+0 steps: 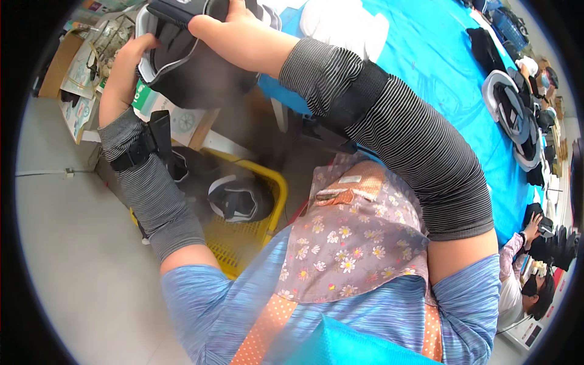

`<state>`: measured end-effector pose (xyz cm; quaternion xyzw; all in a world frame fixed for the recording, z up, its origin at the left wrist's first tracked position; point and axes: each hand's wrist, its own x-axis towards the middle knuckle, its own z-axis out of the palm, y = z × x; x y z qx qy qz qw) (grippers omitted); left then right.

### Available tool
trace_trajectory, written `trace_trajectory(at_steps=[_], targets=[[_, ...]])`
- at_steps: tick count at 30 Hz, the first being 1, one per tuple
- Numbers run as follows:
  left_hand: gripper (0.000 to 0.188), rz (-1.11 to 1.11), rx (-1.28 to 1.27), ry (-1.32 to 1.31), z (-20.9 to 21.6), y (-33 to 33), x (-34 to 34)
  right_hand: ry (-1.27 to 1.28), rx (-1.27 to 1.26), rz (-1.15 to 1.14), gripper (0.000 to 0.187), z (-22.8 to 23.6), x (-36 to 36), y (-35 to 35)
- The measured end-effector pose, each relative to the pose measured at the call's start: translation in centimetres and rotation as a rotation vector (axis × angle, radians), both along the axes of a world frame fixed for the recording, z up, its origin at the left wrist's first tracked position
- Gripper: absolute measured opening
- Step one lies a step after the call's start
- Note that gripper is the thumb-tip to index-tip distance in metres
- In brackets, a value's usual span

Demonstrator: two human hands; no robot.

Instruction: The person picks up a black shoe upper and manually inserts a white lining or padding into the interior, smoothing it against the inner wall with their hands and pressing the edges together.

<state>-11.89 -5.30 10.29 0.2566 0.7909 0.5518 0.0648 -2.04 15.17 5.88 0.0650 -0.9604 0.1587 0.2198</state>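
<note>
At the upper left, a dark cap (pixel 198 76) with a grey and white inside is held up between my two hands. My left hand (pixel 131 64) grips its left rim, with the fingertips curled over the pale edge. On the upper side my right hand (pixel 234 36) is closed, its thumb pressed near a black flat part of the cap. The picture's upper edge cuts off some of the right fingers and the top of the cap. Below, a yellow plastic basket (pixel 283 188) holds other dark caps (pixel 234 201) with pale linings.
A blue-covered table (pixel 426 67) stretches along the right, bearing white pieces (pixel 344 27) and a row of dark caps (pixel 514 115). Boxes (pixel 70 100) stand at the left. At the far right a co-worker's hand (pixel 533 227) touches black items.
</note>
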Motion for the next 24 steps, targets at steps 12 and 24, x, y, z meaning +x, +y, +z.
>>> trace_trajectory(at_steps=[12,24], targets=[[0.031,0.025,-0.093,-0.059,-1.4,-0.1,-2.1,-0.318,-1.074,-0.082,0.111,1.5,2.3,1.3],[0.049,0.177,-0.291,0.264,1.8,-4.1,-4.5,0.036,-1.002,0.409,0.090,-1.8,2.0,-1.7]])
